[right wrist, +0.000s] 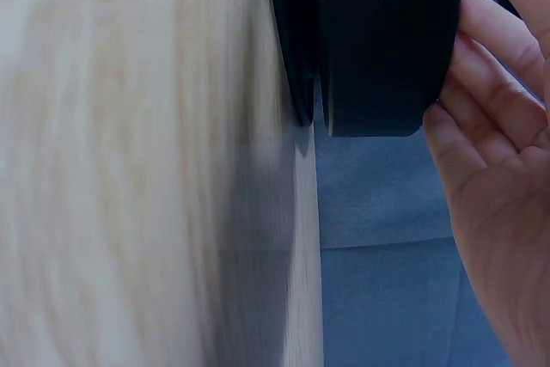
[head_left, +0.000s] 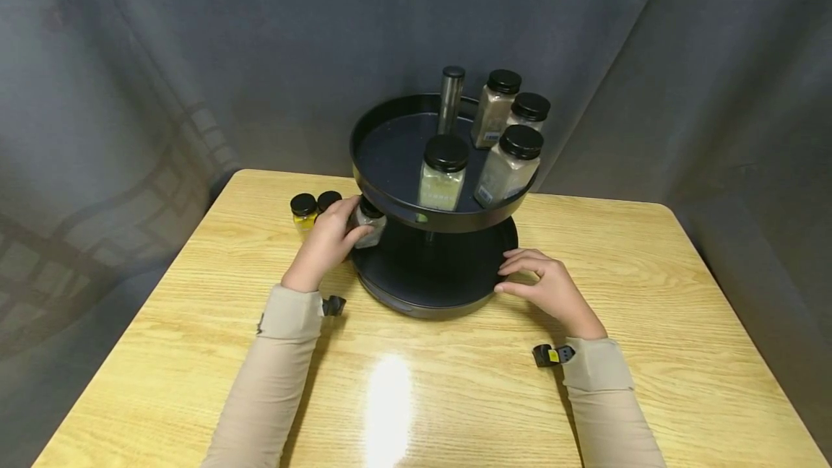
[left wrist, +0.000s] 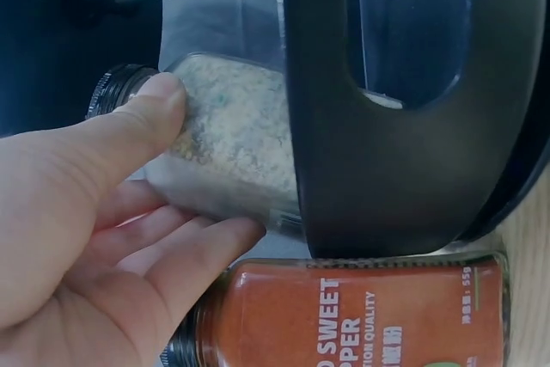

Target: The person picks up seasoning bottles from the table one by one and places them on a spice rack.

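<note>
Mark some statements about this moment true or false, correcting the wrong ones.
1. The left hand holds a jar. True.
2. Four jars are on the upper tray. True.
3. The right hand holds a jar. False: its fingers are at the rim of the lower tray.
4. Those upper jars are uncapped. False: all four wear black lids.
5. A jar of orange powder is beside the left hand. True.

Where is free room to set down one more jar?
Free: table right of the right hand; upper tray left of the post; front of the lower tray. Crowded: upper tray's right side with four jars, and around the left hand, the held jar and table jars.
</note>
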`<state>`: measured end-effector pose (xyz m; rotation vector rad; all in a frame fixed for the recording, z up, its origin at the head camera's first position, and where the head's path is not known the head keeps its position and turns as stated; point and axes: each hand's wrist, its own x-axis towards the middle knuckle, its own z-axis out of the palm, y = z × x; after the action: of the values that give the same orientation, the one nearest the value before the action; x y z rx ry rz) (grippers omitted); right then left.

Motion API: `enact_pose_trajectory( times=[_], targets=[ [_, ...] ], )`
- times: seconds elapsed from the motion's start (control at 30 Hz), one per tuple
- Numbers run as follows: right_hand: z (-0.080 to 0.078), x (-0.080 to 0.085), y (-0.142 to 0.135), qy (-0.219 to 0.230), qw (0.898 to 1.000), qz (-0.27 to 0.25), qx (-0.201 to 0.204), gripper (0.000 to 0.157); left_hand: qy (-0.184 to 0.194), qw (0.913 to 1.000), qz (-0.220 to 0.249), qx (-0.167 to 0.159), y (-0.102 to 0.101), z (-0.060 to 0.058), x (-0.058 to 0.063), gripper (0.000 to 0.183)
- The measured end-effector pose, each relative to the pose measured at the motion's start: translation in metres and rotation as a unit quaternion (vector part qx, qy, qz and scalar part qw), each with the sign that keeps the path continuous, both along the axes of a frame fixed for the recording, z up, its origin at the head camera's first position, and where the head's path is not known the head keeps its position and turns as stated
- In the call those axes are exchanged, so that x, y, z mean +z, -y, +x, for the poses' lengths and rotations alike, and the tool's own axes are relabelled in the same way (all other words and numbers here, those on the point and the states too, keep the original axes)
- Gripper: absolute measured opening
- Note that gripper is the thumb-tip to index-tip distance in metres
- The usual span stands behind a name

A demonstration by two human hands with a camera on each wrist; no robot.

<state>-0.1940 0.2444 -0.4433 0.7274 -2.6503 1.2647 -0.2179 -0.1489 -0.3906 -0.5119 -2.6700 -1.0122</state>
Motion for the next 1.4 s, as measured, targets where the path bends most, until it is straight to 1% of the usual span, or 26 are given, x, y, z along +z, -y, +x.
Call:
enact_pose_trajectory(
  times=[0.17, 0.43, 0.6, 0.83, 1.17, 1.4],
  targets=[
    [0.0004, -0.0001, 0.0002, -0.001, 1.000, -0.002, 0.001, 0.019, 0.002, 0.9999, -0.011, -0.006, -0.0009, -0.0004, -0.0012, 0.059],
    [0.0013, 0.0018, 0.0011, 0.001, 1.000, 0.000, 0.001, 0.020, -0.002, 0.9988, -0.044, -0.021, -0.0023, -0.0008, -0.0025, 0.053],
    [0.0008, 0.0018, 0.0004, 0.004, 1.000, 0.000, 0.000, 0.020, 0.001, 0.9986, -0.049, -0.022, -0.0031, 0.0001, -0.0018, 0.054],
    [-0.0016, -0.0001, 0.0004, -0.006, 1.000, -0.002, 0.005, 0.020, 0.005, 0.9981, -0.057, -0.022, -0.0038, 0.0009, -0.0011, 0.054],
    [-0.0015, 0.0000, -0.0006, -0.003, 1.000, -0.005, 0.003, 0.020, 0.012, 0.9985, -0.053, 0.001, -0.0038, 0.0005, 0.0014, 0.061],
    [-0.0009, 0.0006, -0.0007, 0.002, 1.000, -0.005, 0.004, 0.020, 0.019, 0.9973, -0.054, 0.046, -0.0025, 0.0023, 0.0056, 0.065]
  ],
)
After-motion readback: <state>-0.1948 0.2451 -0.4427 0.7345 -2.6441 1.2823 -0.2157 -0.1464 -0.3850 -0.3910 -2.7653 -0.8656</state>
